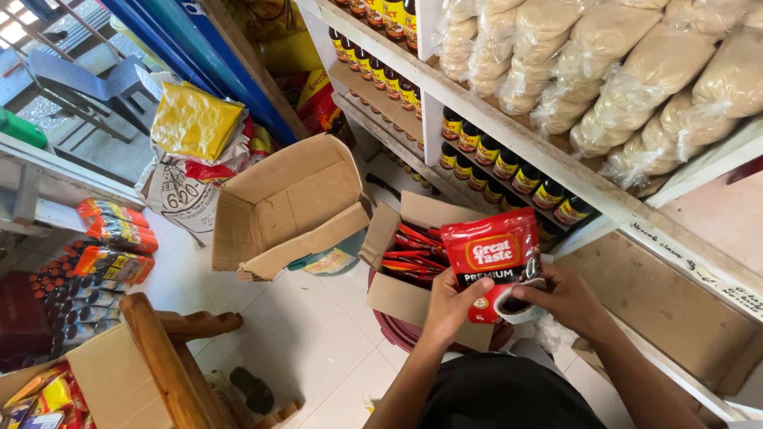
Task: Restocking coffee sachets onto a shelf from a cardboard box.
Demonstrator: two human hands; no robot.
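I hold a glossy red pouch (494, 254) with a picture of a cup on its front, upright in front of me. My left hand (450, 303) grips its lower left edge and my right hand (561, 298) grips its lower right corner. Just behind the pouch stands an open cardboard box (397, 298) with several more red pouches (412, 256) stacked inside. The box rests on a dark red round stool (397, 334).
An empty open carton (282, 208) lies to the left on the white tiled floor (310, 334). White shelves (548, 163) on the right carry rows of dark bottles (509, 163) and clear bags of brown grain (636, 71). A wooden chair (167, 357) stands at lower left beside sacks (187, 191) and bottle packs (79, 294).
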